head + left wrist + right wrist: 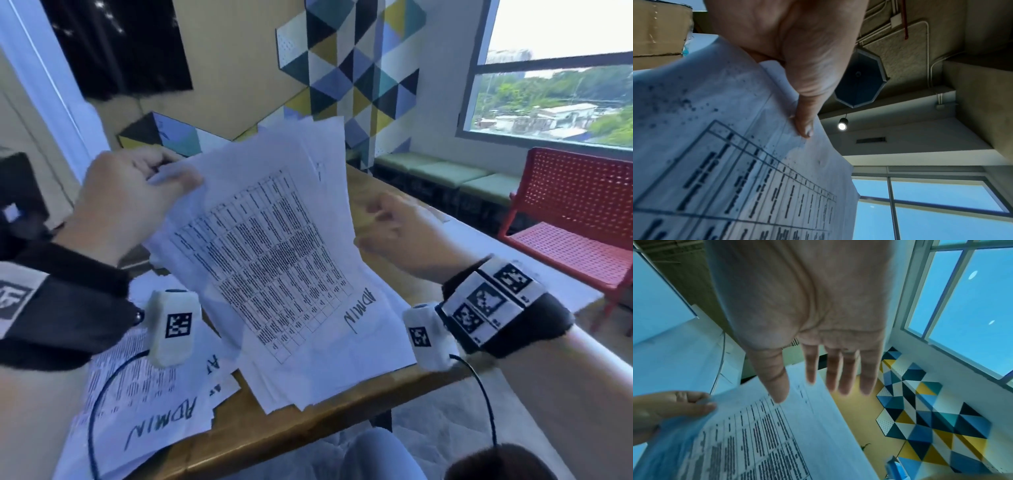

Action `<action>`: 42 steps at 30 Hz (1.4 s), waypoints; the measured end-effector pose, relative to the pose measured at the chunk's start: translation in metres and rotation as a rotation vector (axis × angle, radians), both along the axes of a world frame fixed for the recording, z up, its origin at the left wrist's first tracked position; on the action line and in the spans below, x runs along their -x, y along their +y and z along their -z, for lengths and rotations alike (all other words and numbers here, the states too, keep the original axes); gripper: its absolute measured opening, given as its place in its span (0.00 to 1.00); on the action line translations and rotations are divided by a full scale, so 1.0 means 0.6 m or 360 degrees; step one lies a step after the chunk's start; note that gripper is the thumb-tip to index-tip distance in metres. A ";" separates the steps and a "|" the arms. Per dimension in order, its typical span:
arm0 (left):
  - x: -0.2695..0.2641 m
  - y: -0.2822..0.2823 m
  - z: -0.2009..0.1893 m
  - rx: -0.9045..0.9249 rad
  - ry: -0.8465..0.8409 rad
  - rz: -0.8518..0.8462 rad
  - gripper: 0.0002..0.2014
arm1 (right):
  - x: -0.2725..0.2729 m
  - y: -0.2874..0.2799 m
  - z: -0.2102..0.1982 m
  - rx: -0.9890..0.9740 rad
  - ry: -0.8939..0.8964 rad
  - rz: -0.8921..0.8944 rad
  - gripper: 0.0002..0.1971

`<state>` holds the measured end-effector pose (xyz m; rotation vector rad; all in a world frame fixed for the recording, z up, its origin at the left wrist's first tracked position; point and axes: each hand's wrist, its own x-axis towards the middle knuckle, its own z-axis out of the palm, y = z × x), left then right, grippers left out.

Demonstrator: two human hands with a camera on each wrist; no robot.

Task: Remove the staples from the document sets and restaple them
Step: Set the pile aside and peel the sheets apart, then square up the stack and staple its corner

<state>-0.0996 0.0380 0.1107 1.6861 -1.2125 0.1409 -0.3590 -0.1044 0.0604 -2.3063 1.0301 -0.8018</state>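
The left hand (126, 202) pinches the top corner of a set (270, 246) (marked "ADMIN"), lifting it tilted above the desk (308, 416). The right hand (400, 236) hovers beside its right edge, fingers straight and empty. More papers (144, 404) lie on the desk below.

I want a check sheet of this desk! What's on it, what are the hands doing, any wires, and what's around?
Surface: wooden table, partly covered by papers.
Job's things: lifted sheets, printed table, "ADMIN" handwritten; no stapler or staple seen.
Clutter: second pile at the near left, also marked "ADMIN".
Hands: left hand pinches the sheets' top corner; right hand open, fingers straight, holds nothing.
Cables: black wire from the wrist camera.
Surroundings: red chair, window, patterned wall.
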 end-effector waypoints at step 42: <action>-0.066 0.015 -0.032 0.0791 0.0510 -0.0058 0.08 | -0.254 0.017 -0.085 0.0076 -0.1429 -0.0364 0.05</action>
